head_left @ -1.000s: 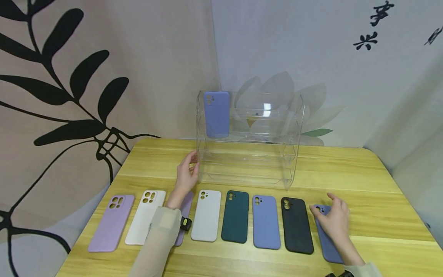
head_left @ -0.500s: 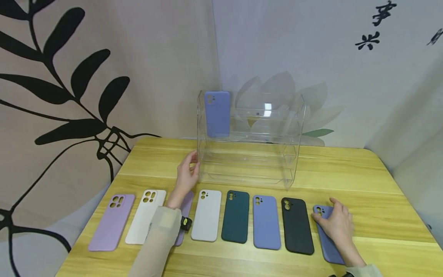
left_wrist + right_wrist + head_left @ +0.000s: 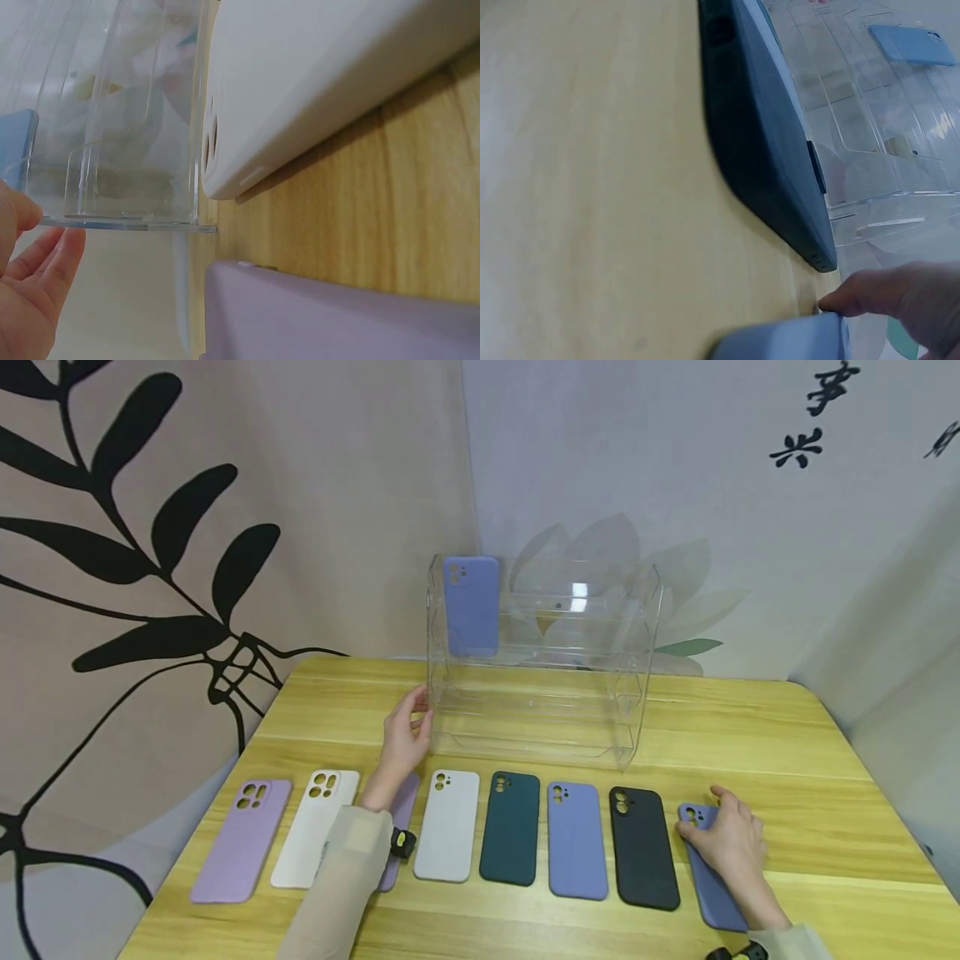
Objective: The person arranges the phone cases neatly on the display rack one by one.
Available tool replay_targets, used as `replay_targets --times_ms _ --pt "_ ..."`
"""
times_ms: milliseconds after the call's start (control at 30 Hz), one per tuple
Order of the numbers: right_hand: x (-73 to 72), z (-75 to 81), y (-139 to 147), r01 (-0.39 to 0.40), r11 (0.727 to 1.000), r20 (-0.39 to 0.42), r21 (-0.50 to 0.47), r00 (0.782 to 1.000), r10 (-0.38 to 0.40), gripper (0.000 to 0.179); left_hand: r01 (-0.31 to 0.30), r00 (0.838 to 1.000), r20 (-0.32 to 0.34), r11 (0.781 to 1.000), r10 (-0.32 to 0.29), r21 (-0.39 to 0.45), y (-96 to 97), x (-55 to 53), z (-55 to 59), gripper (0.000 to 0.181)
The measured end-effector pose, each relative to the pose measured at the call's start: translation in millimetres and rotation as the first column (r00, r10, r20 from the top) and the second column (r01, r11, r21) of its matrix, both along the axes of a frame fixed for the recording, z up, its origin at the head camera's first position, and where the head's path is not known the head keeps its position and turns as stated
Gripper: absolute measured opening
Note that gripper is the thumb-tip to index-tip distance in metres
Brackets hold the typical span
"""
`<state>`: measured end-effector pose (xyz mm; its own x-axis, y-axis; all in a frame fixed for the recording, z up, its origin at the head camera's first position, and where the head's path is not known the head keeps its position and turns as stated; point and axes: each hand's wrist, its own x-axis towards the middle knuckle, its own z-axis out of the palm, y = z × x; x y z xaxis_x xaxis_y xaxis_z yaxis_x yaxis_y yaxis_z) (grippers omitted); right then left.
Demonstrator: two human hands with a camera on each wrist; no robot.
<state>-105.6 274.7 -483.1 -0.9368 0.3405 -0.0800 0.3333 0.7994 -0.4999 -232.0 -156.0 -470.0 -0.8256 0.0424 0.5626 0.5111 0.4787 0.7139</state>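
At the left side of a clear acrylic display stand [image 3: 540, 747], my left hand [image 3: 403, 739] pinches the side panel's edge; the left wrist view shows the thumb [image 3: 22, 208] on one face and fingers on the other. My right hand [image 3: 731, 839] spans the rightmost phone case [image 3: 708, 885], a blue-purple one lying flat, with its thumb at the left edge. Part of that case is hidden under the hand. In the right wrist view the thumb [image 3: 866, 292] touches the case's edge. A periwinkle phone case [image 3: 472, 610] stands upright in the stand's upper left.
Along the table [image 3: 825, 752] lies a row of phone cases: lilac [image 3: 242, 852], white [image 3: 300, 847], purple partly under the left forearm [image 3: 405, 806], another white [image 3: 446, 831], dark green [image 3: 510, 835], periwinkle [image 3: 577, 847] and black [image 3: 645, 852]. Printed curtains hang behind.
My right hand has shifted slightly right and down over the rightmost phone case, bringing the thumb against its left edge. My left hand keeps its place on the stand.
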Motion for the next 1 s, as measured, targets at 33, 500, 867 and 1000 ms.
replay_targets --times_ms 33,500,867,1000 --pt "-0.3 0.3 0.1 -0.003 1.0 -0.002 0.0 1.0 0.003 0.077 -0.001 1.0 -0.001 1.0 0.001 -0.002 -0.1 0.1 0.0 0.039" --pt "-4.1 5.9 1.4 -0.027 1.0 -0.13 -0.005 0.991 0.027 0.072 0.004 1.0 -0.01 1.0 -0.004 -0.008 -0.7 -1.9 -3.4 0.039" --pt "-10.8 17.8 -7.5 -0.083 0.997 -0.323 0.007 0.943 0.08 0.063 0.003 0.999 -0.04 1.0 -0.004 -0.02 -1.8 -3.1 -5.8 0.04" --pt "-15.6 25.7 -13.8 -0.115 0.993 -0.383 0.007 0.917 0.109 0.062 0.001 0.999 -0.036 1.0 -0.002 -0.016 -1.8 -2.6 -4.9 0.039"
